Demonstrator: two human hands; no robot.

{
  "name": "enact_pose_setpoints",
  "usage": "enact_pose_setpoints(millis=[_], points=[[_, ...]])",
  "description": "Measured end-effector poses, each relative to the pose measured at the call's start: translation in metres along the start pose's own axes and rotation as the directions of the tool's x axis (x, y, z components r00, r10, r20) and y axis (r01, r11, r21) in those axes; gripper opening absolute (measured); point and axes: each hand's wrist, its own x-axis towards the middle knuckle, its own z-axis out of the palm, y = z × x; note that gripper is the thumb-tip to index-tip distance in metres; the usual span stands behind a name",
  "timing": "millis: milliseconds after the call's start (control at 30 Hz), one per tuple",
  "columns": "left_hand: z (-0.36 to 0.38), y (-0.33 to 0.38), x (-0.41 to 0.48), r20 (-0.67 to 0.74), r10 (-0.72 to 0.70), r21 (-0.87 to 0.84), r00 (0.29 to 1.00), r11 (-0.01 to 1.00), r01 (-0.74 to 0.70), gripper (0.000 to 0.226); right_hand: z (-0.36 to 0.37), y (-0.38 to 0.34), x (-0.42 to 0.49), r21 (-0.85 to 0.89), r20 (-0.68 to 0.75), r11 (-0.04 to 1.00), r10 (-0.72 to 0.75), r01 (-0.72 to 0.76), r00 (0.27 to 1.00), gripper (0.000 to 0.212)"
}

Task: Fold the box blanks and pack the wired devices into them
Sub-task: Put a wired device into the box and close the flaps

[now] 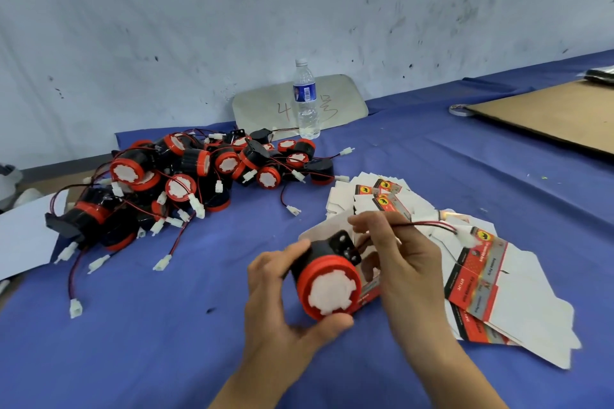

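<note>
Left hand (pixel 285 302) clamped around black cylindrical device with red cap (pixel 327 282), white face toward 6 o'clock. Right hand (pixel 403 262) pinching red-black wire (pixel 428 225), trailing toward 3 o'clock. Part-folded white box blank (pixel 324 232) directly behind device, 12 o'clock. Table (pixel 133 325) beneath.

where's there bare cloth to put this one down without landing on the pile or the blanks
Bare blue cloth lies near you, left of the left hand, below the pile of wired devices; only stray connectors dot its left edge. A second patch runs between the water bottle and the cardboard sheet. It is crowded under the right hand, where the box blanks fan out.
</note>
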Motion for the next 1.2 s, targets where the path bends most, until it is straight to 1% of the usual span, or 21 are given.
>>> enact_pose_setpoints(millis=[33, 67, 100, 200, 233, 333, 400, 467, 533, 567, 700, 767, 867, 900, 933, 967, 1033, 1067, 1133, 1167, 1200], points=[[-0.001, -0.002, 0.001, -0.005, -0.021, -0.002, 1.000, 1.000, 0.021, 0.066, -0.011, 0.007, -0.029, -0.071, 0.020, 0.997, -0.007, 0.008, 1.000, 0.019], [-0.002, -0.003, 0.002, -0.002, -0.030, -0.009, 1.000, 1.000, 0.030, 0.063, -0.019, 0.028, -0.030, 0.030, -0.070, 0.995, 0.096, -0.094, 0.993, 0.015], [-0.002, -0.005, 0.005, -0.003, -0.046, -0.003, 0.999, 0.999, 0.046, 0.062, -0.030, 0.032, -0.033, 0.046, 0.010, 0.999, 0.005, -0.005, 1.000, 0.015], [-0.001, -0.011, 0.009, 0.011, -0.074, 0.029, 0.997, 0.997, 0.074, 0.061, -0.045, 0.043, -0.032, -0.077, 0.229, 0.995, 0.077, -0.061, 0.970, 0.038], [-0.001, -0.013, 0.009, 0.022, -0.087, 0.025, 0.996, 0.996, 0.087, 0.062, -0.046, 0.042, -0.032, -0.103, 0.257, 0.990, 0.120, -0.096, 0.959, 0.041], [-0.002, -0.019, 0.009, 0.110, -0.142, -0.043, 0.984, 0.988, 0.147, 0.071, -0.050, 0.046, -0.036, -0.169, 0.224, 0.977, 0.169, -0.133, 0.960, 0.029], [0.000, -0.019, 0.009, 0.206, -0.158, -0.070, 0.966, 0.982, 0.176, 0.080, -0.047, 0.043, -0.034, -0.131, 0.152, 0.980, 0.172, -0.152, 0.973, 0.024], [0.004, -0.020, 0.008, 0.267, -0.117, -0.040, 0.957, 0.990, 0.132, 0.082, -0.049, 0.047, -0.032, -0.195, 0.017, 0.971, 0.145, -0.139, 0.989, 0.023], [0.008, -0.022, 0.007, 0.282, -0.109, -0.018, 0.953, 0.993, 0.119, 0.081, -0.052, 0.046, -0.031, -0.392, -0.075, 0.913, 0.095, -0.116, 0.993, 0.025], [0.008, -0.022, 0.006, 0.279, -0.099, -0.014, 0.955, 0.994, 0.107, 0.081, -0.053, 0.046, -0.031, -0.484, -0.081, 0.868, 0.077, -0.107, 0.994, 0.025], [0.011, -0.020, 0.004, 0.278, -0.032, 0.014, 0.960, 0.999, 0.030, 0.078, -0.046, 0.050, -0.037, -0.627, -0.021, 0.774, 0.095, -0.087, 0.995, 0.020], [0.011, -0.015, 0.005, 0.279, -0.036, 0.071, 0.960, 0.997, 0.016, 0.073, -0.040, 0.053, -0.040, -0.679, -0.016, 0.728, 0.110, -0.091, 0.994, 0.025], [0.010, -0.014, 0.006, 0.271, 0.018, 0.138, 0.962, 0.989, -0.058, 0.062, -0.035, 0.055, -0.039, -0.674, 0.002, 0.735, 0.108, -0.078, 0.994, 0.022], [0.009, -0.014, 0.007, 0.256, 0.046, 0.156, 0.966, 0.984, -0.089, 0.057, -0.034, 0.055, -0.039, -0.690, 0.013, 0.720, 0.124, -0.081, 0.992, 0.022], [0.009, -0.014, 0.008, 0.241, 0.072, 0.179, 0.968, 0.977, -0.117, 0.053, -0.033, 0.056, -0.039, -0.729, 0.024, 0.680, 0.134, -0.075, 0.991, 0.024], [0.009, -0.014, 0.009, 0.232, 0.091, 0.208, 0.969, 0.968, -0.141, 0.050, -0.032, 0.057, -0.039, -0.766, 0.037, 0.641, 0.118, -0.047, 0.992, 0.023], [0.009, -0.015, 0.010, 0.233, 0.105, 0.288, 0.967, 0.942, -0.172, 0.049, -0.030, 0.059, -0.041, -0.797, 0.076, 0.603, 0.050, 0.031, 0.996, 0.015], [0.009, -0.014, 0.011, 0.238, 0.101, 0.328, 0.966, 0.928, -0.178, 0.049, -0.030, 0.059, -0.042, -0.791, 0.099, 0.609, 0.037, 0.057, 0.994, 0.013], [0.008, -0.011, 0.012, 0.244, 0.078, 0.387, 0.967, 0.906, -0.171, 0.048, -0.029, 0.062, -0.043, -0.719, 0.121, 0.693, 0.057, 0.048, 0.991, 0.017], [0.008, -0.009, 0.012, 0.247, 0.069, 0.412, 0.967, 0.896, -0.169, 0.046, -0.029, 0.063, -0.043, -0.676, 0.111, 0.736, 0.052, 0.037, 0.992, 0.020], [0.007, -0.008, 0.013, 0.250, 0.062, 0.432, 0.966, 0.886, -0.169, 0.043, -0.028, 0.063, -0.044, -0.644, 0.087, 0.763, 0.015, 0.045, 0.996, 0.019]])
